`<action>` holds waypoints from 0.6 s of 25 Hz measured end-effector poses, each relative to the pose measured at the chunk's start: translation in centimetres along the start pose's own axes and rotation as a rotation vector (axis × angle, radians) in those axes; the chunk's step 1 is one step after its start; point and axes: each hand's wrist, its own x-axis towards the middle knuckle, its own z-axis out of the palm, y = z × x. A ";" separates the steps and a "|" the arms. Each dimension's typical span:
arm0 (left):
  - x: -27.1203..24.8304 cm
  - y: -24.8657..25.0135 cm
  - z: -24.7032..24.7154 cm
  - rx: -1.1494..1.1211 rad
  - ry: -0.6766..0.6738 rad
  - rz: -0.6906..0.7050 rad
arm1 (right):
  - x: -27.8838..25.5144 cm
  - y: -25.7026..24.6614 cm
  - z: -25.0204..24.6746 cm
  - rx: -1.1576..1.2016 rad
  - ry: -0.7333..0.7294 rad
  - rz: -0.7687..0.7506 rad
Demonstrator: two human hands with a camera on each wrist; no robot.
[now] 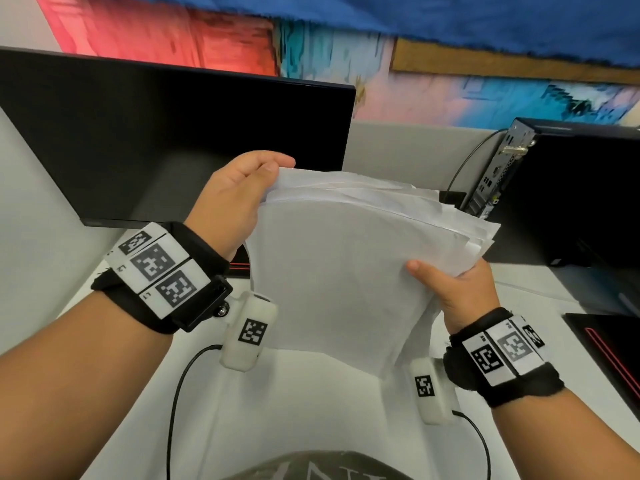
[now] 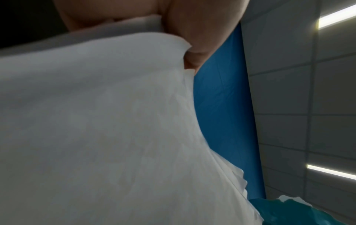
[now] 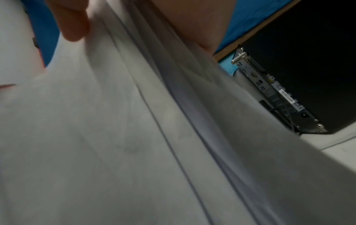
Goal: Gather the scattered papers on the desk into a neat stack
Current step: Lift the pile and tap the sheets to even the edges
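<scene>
- Currently the sheaf of plain white paper sheets (image 1: 346, 258) is held up in the air above the white tabletop (image 1: 311, 403), between both hands, in front of the person's chest.
- Sheets are together but not squared: far and right edges fan out in uneven steps, and the near face bows toward the camera.
- Left hand (image 1: 235, 199) grips the top left corner, thumb on the near side and fingers curled behind; the left wrist view shows the same pinch on the paper edge (image 2: 173, 45).
- Right hand (image 1: 460, 289) grips the lower right edge, thumb on the front face, fingers wrapped behind; the right wrist view shows layered sheet edges (image 3: 173, 121) running under the thumb.
- Both grips closed on the sheaf, neither hand free.
- Progress, my judgement: gathering looks done, since no loose sheets show on the visible tabletop, though the sheaf hides part of it. Left to do: tap the edges flush, then lay the stack down flat.
- Risk: a loose outer sheet could slip out from the fanned right side.
- Around it: black flat monitor (image 1: 166, 140) behind on the left, black desktop computer case (image 1: 571, 188) standing on the right with its rear ports facing in, thin black cable (image 1: 180, 393) across the tabletop, dark pad with a red line (image 1: 613, 351) at far right.
- Painted mural wall (image 1: 450, 81) at the back.
</scene>
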 end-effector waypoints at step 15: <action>-4.3 -5.4 -2.2 -0.147 -0.028 -0.011 | 0.0 -0.8 2.1 0.070 -0.029 -0.002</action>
